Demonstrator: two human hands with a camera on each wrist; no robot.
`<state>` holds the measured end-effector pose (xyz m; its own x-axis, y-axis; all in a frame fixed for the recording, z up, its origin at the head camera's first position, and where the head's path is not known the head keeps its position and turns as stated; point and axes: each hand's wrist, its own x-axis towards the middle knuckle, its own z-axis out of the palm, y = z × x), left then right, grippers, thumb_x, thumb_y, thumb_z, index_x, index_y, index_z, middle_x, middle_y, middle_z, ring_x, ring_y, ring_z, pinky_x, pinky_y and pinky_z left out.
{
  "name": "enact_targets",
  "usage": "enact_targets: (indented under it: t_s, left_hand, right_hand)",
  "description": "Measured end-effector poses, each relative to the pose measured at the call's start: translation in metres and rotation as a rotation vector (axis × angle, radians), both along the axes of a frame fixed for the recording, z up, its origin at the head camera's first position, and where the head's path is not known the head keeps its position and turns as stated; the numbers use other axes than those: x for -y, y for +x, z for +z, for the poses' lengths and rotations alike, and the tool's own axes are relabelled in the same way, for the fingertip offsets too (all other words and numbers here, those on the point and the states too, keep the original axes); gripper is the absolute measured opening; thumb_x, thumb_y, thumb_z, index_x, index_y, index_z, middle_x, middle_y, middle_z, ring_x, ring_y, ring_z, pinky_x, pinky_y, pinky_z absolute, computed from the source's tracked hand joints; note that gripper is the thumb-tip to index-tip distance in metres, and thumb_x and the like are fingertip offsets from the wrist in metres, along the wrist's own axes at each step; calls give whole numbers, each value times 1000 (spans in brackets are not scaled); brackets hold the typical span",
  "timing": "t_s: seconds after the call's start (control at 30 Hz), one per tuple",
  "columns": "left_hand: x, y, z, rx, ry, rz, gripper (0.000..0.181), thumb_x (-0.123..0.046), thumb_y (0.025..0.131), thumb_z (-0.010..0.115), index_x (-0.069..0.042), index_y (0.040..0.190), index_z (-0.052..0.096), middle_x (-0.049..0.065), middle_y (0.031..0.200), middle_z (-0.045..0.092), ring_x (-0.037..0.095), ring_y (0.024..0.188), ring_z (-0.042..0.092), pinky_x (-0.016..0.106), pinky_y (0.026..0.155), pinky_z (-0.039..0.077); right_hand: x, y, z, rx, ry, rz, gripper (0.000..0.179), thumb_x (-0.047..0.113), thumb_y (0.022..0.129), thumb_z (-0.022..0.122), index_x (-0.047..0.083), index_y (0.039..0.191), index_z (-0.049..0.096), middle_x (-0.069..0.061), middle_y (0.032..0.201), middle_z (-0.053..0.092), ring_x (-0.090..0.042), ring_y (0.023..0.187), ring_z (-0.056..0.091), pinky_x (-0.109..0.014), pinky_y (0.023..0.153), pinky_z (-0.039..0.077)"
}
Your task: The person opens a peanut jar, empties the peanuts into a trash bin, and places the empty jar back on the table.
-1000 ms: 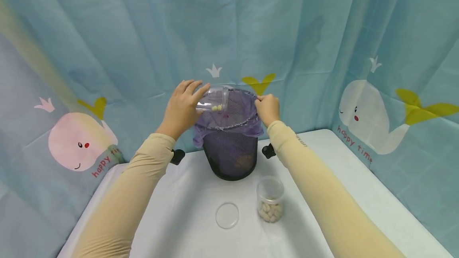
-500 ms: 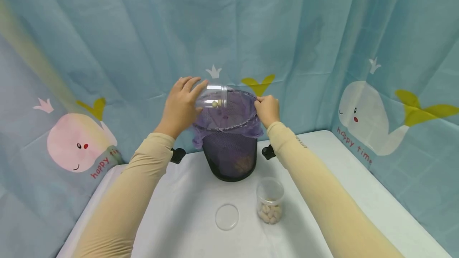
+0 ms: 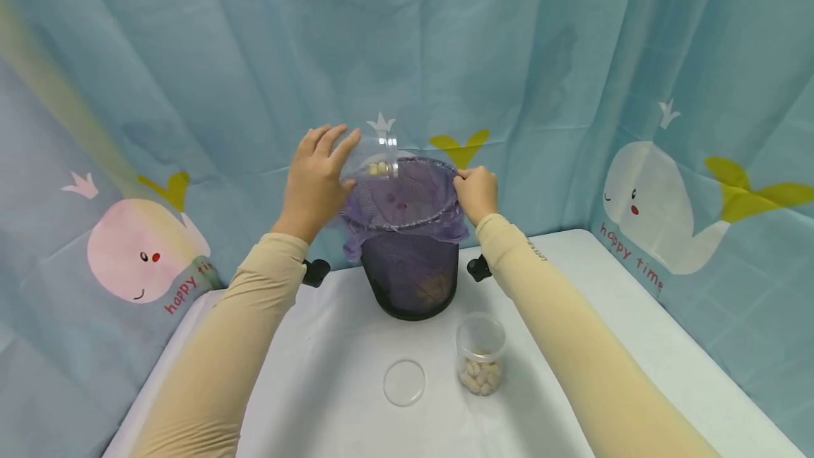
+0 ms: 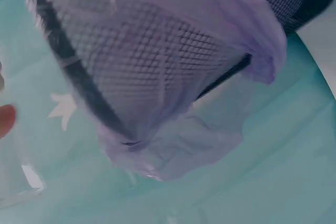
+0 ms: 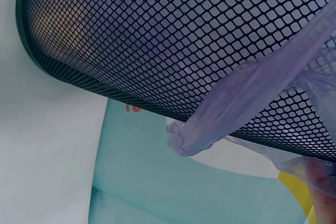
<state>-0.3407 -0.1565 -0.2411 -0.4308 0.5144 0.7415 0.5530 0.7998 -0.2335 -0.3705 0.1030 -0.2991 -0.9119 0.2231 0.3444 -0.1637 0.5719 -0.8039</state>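
My left hand (image 3: 316, 179) grips a clear plastic jar (image 3: 386, 141) lying on its side above the bin's left rim, its mouth facing right. A few pale, nut-like pieces (image 3: 378, 169) sit inside it near the mouth. In the left wrist view only a fingertip (image 4: 6, 120) and part of the jar (image 4: 26, 182) show. My right hand (image 3: 477, 191) pinches the right rim of the black mesh bin (image 3: 407, 281), where a purple plastic bag (image 3: 439, 232) is folded over. The right wrist view shows a fingertip (image 5: 317, 177) against the bag (image 5: 231, 103).
A second clear jar (image 3: 481, 334), partly filled with pale nuts (image 3: 480, 377), stands in front of the bin to the right. Beside it a clear round lid (image 3: 404, 382) lies on the white table (image 3: 343, 387). A blue printed curtain (image 3: 305, 41) hangs behind and at both sides.
My left hand has raised the jar slightly and moved it a little to the left, still on its side. The right hand stays on the bin's rim.
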Motion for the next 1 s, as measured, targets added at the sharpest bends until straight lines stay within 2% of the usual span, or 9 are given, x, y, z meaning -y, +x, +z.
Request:
enact_targets:
  t_s: [0.13, 0.17, 0.33, 0.4, 0.57, 0.63, 0.77, 0.93, 1.0]
  left_hand:
    - [-1, 0, -3, 68, -120, -2, 73, -1, 74, 84, -9, 140, 54, 21, 138, 57, 41, 132, 48, 48, 122, 33]
    - [0, 0, -3, 82, -125, -1, 73, 0, 74, 83, -9, 140, 54, 21, 139, 57, 41, 132, 48, 48, 122, 33]
    - [4, 3, 0, 53, -19, 15, 76, -2, 71, 86, -9, 140, 54, 20, 141, 56, 40, 134, 47, 47, 122, 32]
    - [4, 2, 1, 56, -37, 21, 76, -3, 71, 87, -9, 140, 54, 20, 140, 56, 40, 133, 47, 47, 122, 32]
    - [2, 4, -2, 165, -177, 33, 76, 0, 73, 84, -9, 141, 53, 22, 138, 57, 40, 132, 49, 49, 121, 33]
    - [2, 5, -2, 175, -160, 37, 76, 1, 72, 83, -9, 142, 53, 22, 138, 57, 40, 132, 49, 49, 122, 32]
    - [2, 4, 4, 133, -84, 42, 76, -1, 72, 84, -10, 141, 53, 21, 139, 57, 40, 132, 48, 48, 123, 31]
    - [5, 4, 4, 187, -153, 62, 76, -3, 74, 84, -10, 142, 52, 22, 141, 55, 41, 133, 47, 49, 122, 32]
    - [6, 5, 4, 183, -138, 63, 76, -4, 74, 85, -9, 142, 52, 22, 141, 55, 41, 133, 47, 49, 122, 32]
  right_hand:
    - [1, 0, 0, -6, 6, -15, 29, 8, 100, 49, -2, 115, 72, -18, 125, 68, -8, 38, 25, -20, 41, 25]
    - [2, 0, 0, -7, 10, -16, 30, 9, 100, 49, -1, 116, 71, -18, 123, 69, -8, 38, 26, -20, 41, 25]
    - [4, -1, 0, -12, 20, 4, 30, 8, 99, 48, -1, 118, 70, -19, 122, 69, -7, 38, 26, -20, 41, 25]
    - [4, -1, -1, -18, 20, 4, 30, 7, 99, 48, -2, 116, 71, -18, 124, 68, -7, 38, 24, -20, 41, 24]
    - [4, -1, 0, -14, 19, -4, 30, 7, 99, 48, -2, 116, 71, -19, 123, 69, -8, 38, 24, -20, 40, 24]
    - [5, 0, 2, -7, 17, 6, 30, 7, 99, 48, -2, 116, 71, -19, 123, 68, -8, 37, 24, -20, 40, 24]
    - [5, -1, 3, -15, 18, 8, 30, 7, 99, 47, -3, 112, 73, -19, 123, 68, -7, 37, 23, -20, 40, 24]
    - [7, 0, 4, -24, 17, -3, 29, 7, 99, 49, -2, 115, 72, -19, 122, 69, -7, 38, 24, -19, 40, 24]
    - [8, 1, 4, -11, 15, 7, 29, 8, 99, 49, -1, 117, 71, -18, 123, 68, -7, 38, 26, -19, 40, 25]
